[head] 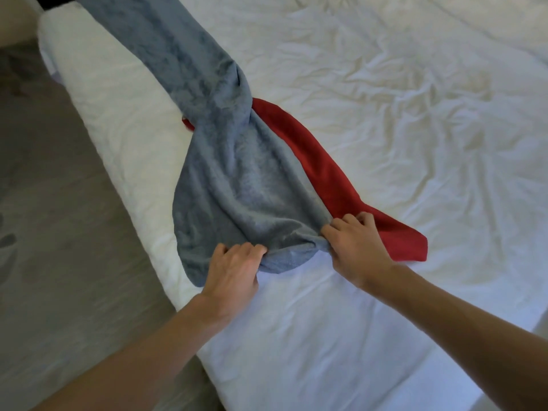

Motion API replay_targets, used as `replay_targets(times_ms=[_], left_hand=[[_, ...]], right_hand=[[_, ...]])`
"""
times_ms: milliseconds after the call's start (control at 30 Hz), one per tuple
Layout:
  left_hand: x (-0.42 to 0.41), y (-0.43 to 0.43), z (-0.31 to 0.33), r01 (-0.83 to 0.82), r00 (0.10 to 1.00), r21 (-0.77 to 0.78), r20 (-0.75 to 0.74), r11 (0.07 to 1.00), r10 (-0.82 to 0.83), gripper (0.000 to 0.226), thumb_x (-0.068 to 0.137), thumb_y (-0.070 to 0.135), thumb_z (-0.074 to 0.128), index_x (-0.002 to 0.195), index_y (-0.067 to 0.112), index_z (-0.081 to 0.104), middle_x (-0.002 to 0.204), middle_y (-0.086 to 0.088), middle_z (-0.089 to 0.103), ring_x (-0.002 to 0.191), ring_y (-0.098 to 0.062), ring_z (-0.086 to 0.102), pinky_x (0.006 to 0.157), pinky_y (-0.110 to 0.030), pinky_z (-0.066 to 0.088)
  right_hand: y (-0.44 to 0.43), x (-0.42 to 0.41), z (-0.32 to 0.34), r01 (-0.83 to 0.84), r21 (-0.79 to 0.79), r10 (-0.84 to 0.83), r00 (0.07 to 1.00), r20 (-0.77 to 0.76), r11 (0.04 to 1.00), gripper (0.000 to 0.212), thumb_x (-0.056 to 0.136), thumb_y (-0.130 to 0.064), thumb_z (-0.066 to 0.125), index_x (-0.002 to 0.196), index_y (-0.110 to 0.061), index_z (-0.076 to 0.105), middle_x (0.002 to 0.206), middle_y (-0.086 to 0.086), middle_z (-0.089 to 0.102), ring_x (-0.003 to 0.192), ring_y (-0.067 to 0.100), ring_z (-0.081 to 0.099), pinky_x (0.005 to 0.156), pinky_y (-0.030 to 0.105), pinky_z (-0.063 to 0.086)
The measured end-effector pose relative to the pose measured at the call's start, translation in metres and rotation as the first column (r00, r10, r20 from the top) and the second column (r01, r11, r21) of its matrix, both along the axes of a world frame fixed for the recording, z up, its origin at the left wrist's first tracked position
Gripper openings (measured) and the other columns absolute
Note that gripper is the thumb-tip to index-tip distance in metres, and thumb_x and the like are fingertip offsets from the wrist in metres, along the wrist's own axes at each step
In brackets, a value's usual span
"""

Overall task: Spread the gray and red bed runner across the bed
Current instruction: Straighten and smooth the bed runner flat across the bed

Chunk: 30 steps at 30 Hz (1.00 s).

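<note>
Two bare forearms reach in from the bottom edge. The left hand [234, 269] curls its fingers into the near gray end of the bed runner [237, 179], and the right hand [354, 244] pinches the same bunched end just beside the red edge. The runner lies twisted along the left side of the bed [385, 129], gray face up with red showing on its right. Wrinkled white sheets cover the bed; gray patterned carpet [53, 218] lies to the left.
</note>
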<state>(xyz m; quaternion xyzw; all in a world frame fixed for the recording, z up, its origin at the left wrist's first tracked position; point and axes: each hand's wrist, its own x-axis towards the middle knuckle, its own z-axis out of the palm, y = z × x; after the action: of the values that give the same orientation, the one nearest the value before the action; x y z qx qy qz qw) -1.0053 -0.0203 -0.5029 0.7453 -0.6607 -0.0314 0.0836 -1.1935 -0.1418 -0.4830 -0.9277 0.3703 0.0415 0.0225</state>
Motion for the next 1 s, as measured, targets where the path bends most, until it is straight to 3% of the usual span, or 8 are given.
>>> replay_targets(times_ms=[167,267,333,467,633,700,867,1000], left_hand=[[-0.019,0.013,-0.012,0.061,0.998,0.009,0.018,0.998,-0.061,0.040,0.061,0.018,0.071,0.099,0.013,0.063,0.091,-0.004,0.062,0.081,-0.025,0.059,0.072,-0.039,0.047],[-0.037,0.007,-0.012,0.091,0.991,0.033,0.093,0.995,-0.093,0.043,0.067,0.032,0.074,0.103,0.015,0.060,0.091,-0.004,0.060,0.082,-0.024,0.057,0.074,-0.040,0.045],[-0.045,-0.004,-0.010,0.069,0.991,0.049,0.108,0.996,-0.073,0.035,0.069,0.028,0.075,0.099,0.018,0.059,0.087,-0.001,0.059,0.080,-0.022,0.055,0.076,-0.038,0.041],[-0.043,-0.021,-0.002,0.005,0.997,0.044,0.080,0.999,-0.008,0.027,0.067,0.008,0.074,0.087,0.021,0.061,0.076,0.005,0.060,0.075,-0.019,0.055,0.076,-0.035,0.036],[-0.037,-0.025,0.009,-0.102,0.993,-0.092,-0.070,0.991,0.096,0.020,0.077,-0.001,0.067,0.084,0.018,0.065,0.069,0.006,0.062,0.068,-0.018,0.055,0.073,-0.031,0.031],[-0.036,-0.028,0.014,-0.133,0.986,-0.152,-0.121,0.979,0.115,0.017,0.078,-0.001,0.066,0.082,0.016,0.064,0.068,0.004,0.063,0.066,-0.020,0.056,0.072,-0.031,0.030],[-0.035,-0.038,0.025,-0.142,0.979,-0.253,-0.178,0.957,0.098,0.013,0.083,0.003,0.061,0.085,0.016,0.066,0.068,0.004,0.063,0.067,-0.020,0.058,0.071,-0.033,0.034],[-0.035,-0.040,0.025,-0.137,0.982,-0.241,-0.162,0.961,0.099,0.011,0.087,0.008,0.057,0.086,0.015,0.065,0.069,0.002,0.062,0.068,-0.021,0.058,0.071,-0.036,0.037]], right_hand=[[0.018,-0.015,-0.017,0.083,-0.131,-0.083,0.997,0.004,0.988,0.038,0.077,-0.030,0.071,0.110,-0.016,0.060,0.104,0.008,0.061,0.098,0.030,0.055,0.090,0.045,0.039],[0.024,-0.038,-0.024,0.265,-0.188,-0.277,0.960,-0.038,0.946,0.068,0.075,-0.041,0.074,0.130,-0.011,0.048,0.126,0.016,0.052,0.115,0.035,0.048,0.098,0.049,0.035],[0.025,-0.050,-0.027,0.410,-0.188,-0.419,0.908,-0.004,0.892,0.076,0.074,-0.040,0.075,0.134,-0.006,0.042,0.129,0.021,0.049,0.115,0.038,0.048,0.096,0.050,0.036],[0.027,-0.061,-0.025,0.585,-0.152,-0.579,0.811,0.088,0.796,0.070,0.074,-0.033,0.077,0.127,-0.002,0.043,0.121,0.021,0.052,0.108,0.039,0.052,0.091,0.049,0.041],[0.053,-0.055,-0.030,0.325,-0.284,-0.256,0.932,0.255,0.902,0.048,0.064,-0.016,0.082,0.103,-0.002,0.059,0.103,0.019,0.059,0.084,0.035,0.057,0.074,0.046,0.048],[0.060,-0.045,-0.031,0.307,-0.261,-0.235,0.933,0.271,0.915,0.049,0.061,-0.020,0.085,0.101,-0.002,0.062,0.098,0.017,0.061,0.080,0.033,0.058,0.071,0.044,0.050],[0.052,-0.028,-0.029,0.440,-0.140,-0.425,0.896,0.128,0.887,0.063,0.070,-0.030,0.082,0.123,-0.008,0.056,0.120,0.019,0.056,0.104,0.035,0.055,0.088,0.046,0.045],[0.040,-0.026,-0.028,0.575,-0.052,-0.546,0.798,0.257,0.816,0.048,0.079,-0.014,0.069,0.124,-0.009,0.052,0.129,0.018,0.050,0.115,0.035,0.048,0.097,0.047,0.038]])
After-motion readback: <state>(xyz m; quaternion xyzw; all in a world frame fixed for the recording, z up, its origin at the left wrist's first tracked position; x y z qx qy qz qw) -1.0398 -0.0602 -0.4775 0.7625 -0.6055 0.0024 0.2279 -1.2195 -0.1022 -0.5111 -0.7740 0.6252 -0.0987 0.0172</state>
